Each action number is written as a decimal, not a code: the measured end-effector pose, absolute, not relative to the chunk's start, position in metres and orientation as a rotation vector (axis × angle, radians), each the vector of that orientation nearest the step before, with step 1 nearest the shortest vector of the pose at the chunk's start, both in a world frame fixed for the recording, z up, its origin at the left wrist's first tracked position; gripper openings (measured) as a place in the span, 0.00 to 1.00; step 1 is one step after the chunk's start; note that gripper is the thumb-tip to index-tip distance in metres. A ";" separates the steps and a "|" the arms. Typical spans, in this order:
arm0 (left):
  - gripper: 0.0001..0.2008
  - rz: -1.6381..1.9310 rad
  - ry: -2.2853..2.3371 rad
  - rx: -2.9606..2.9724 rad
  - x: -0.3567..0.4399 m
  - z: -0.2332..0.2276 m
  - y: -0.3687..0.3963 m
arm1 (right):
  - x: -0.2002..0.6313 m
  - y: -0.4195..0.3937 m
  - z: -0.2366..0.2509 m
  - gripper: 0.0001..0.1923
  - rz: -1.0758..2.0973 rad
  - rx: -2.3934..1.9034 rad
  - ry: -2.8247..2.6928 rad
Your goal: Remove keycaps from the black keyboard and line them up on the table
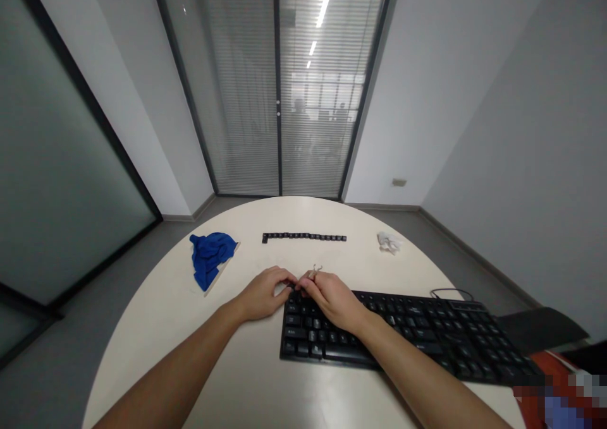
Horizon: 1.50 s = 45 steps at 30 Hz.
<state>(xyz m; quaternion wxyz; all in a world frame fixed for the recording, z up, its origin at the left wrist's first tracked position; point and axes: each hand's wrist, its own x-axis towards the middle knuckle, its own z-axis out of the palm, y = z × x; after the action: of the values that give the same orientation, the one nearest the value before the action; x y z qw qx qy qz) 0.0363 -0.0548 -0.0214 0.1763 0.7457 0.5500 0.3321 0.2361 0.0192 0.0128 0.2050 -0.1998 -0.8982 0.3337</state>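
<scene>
A black keyboard (417, 334) lies on the round table, its upper left corner under my hands. My right hand (334, 299) rests over the keyboard's left part, closed round a small wire keycap puller (315, 270); its thin wire ends stick out above the fingers. My left hand (266, 293) is at the keyboard's upper left corner, thumb and fingers curled together and meeting my right fingertips. What lies between the left fingertips is too small to make out. Beyond the hands, black keycaps (306, 235) stand in a row, with one more below its left end.
A crumpled blue cloth (211, 258) lies at the left with a light strip along its edge. A crumpled white tissue or cloth (389, 242) is at the right. The keyboard's cable (450, 290) loops behind it. A dark chair (545, 325) stands past the table's right edge.
</scene>
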 end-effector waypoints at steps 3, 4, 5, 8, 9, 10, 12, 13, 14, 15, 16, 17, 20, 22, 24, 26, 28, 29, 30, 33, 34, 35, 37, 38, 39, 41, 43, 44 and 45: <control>0.10 0.933 1.563 2.140 0.036 -0.021 -0.055 | 0.236 0.018 0.014 0.19 0.873 -0.481 -2.545; 0.10 0.931 1.558 2.154 0.036 -0.021 -0.055 | 0.236 0.017 0.015 0.18 0.862 -0.451 -2.557; 0.09 0.929 1.545 2.169 0.036 -0.021 -0.056 | 0.237 0.017 0.015 0.18 0.849 -0.426 -2.569; 0.09 0.931 1.462 2.225 0.037 -0.018 -0.058 | 0.238 0.016 0.016 0.16 0.815 -0.401 -2.603; 0.09 0.933 1.430 2.238 0.037 -0.017 -0.059 | 0.238 0.016 0.016 0.15 0.803 -0.408 -2.611; 0.10 0.937 1.404 2.245 0.038 -0.016 -0.059 | 0.238 0.016 0.015 0.15 0.791 -0.425 -2.614; 0.11 0.951 1.372 2.243 0.039 -0.014 -0.060 | 0.238 0.018 0.013 0.16 0.764 -0.496 -2.602; 0.11 0.961 1.358 2.237 0.039 -0.014 -0.060 | 0.237 0.018 0.012 0.17 0.749 -0.547 -2.590; 0.11 0.970 1.344 2.229 0.039 -0.014 -0.060 | 0.237 0.019 0.011 0.17 0.737 -0.600 -2.577; 0.11 0.979 1.330 2.219 0.039 -0.014 -0.059 | 0.237 0.020 0.010 0.18 0.730 -0.647 -2.565; 0.10 0.985 1.316 2.210 0.039 -0.014 -0.059 | 0.237 0.021 0.010 0.19 0.730 -0.682 -2.559; 0.10 0.989 1.305 2.200 0.039 -0.014 -0.058 | 0.236 0.022 0.009 0.19 0.735 -0.701 -2.557; 0.08 0.998 1.295 2.172 0.040 -0.012 -0.058 | 0.235 0.024 0.008 0.20 0.811 -0.718 -2.529; 0.07 1.004 1.294 2.157 0.041 -0.011 -0.058 | 0.234 0.026 0.007 0.20 0.917 -0.717 -2.474; 0.06 1.014 1.297 2.139 0.043 -0.010 -0.058 | 0.234 0.028 0.005 0.20 1.033 -0.708 -2.404; 0.05 1.022 1.303 2.121 0.044 -0.009 -0.059 | 0.233 0.030 0.003 0.20 1.110 -0.692 -2.349; 0.06 1.020 1.316 2.106 0.044 -0.009 -0.059 | 0.233 0.032 0.001 0.21 1.149 -0.675 -2.314; 0.07 1.026 1.333 2.101 0.045 -0.010 -0.059 | 0.233 0.033 0.000 0.22 1.166 -0.667 -2.297; 0.09 1.041 1.355 2.096 0.045 -0.010 -0.059 | 0.233 0.034 0.000 0.22 1.186 -0.661 -2.276; 0.13 1.093 1.425 2.100 0.048 -0.011 -0.059 | 0.234 0.036 -0.001 0.23 1.249 -0.665 -2.199; 0.12 1.103 1.442 2.105 0.049 -0.011 -0.059 | 0.234 0.036 -0.002 0.22 1.269 -0.674 -2.172; 0.11 1.106 1.456 2.112 0.051 -0.011 -0.059 | 0.234 0.037 -0.003 0.22 1.290 -0.686 -2.147; 0.08 1.105 1.485 2.133 0.053 -0.010 -0.059 | 0.233 0.039 -0.004 0.22 1.330 -0.712 -2.095; 0.07 1.103 1.494 2.152 0.054 -0.010 -0.058 | 0.233 0.039 -0.005 0.23 1.350 -0.723 -2.070; 0.06 1.099 1.496 2.176 0.054 -0.009 -0.058 | 0.233 0.040 -0.005 0.23 1.369 -0.733 -2.047; 0.06 1.082 1.486 2.234 0.054 -0.009 -0.057 | 0.232 0.041 -0.006 0.24 1.407 -0.745 -2.011; 0.08 1.063 1.479 2.289 0.053 -0.009 -0.056 | 0.232 0.043 -0.007 0.25 1.442 -0.758 -1.988; 0.09 1.052 1.483 2.309 0.052 -0.009 -0.056 | 0.232 0.043 -0.007 0.26 1.456 -0.764 -1.981; 0.10 1.036 1.488 2.324 0.052 -0.010 -0.056 | 0.232 0.044 -0.008 0.26 1.465 -0.769 -1.975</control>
<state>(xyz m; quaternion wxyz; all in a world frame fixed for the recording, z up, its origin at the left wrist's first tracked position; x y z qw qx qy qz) 0.0520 -0.0560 -0.0097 0.0968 0.7846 0.5026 0.3499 0.2323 0.0438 -0.0076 0.2788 -0.2867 -0.7363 0.5459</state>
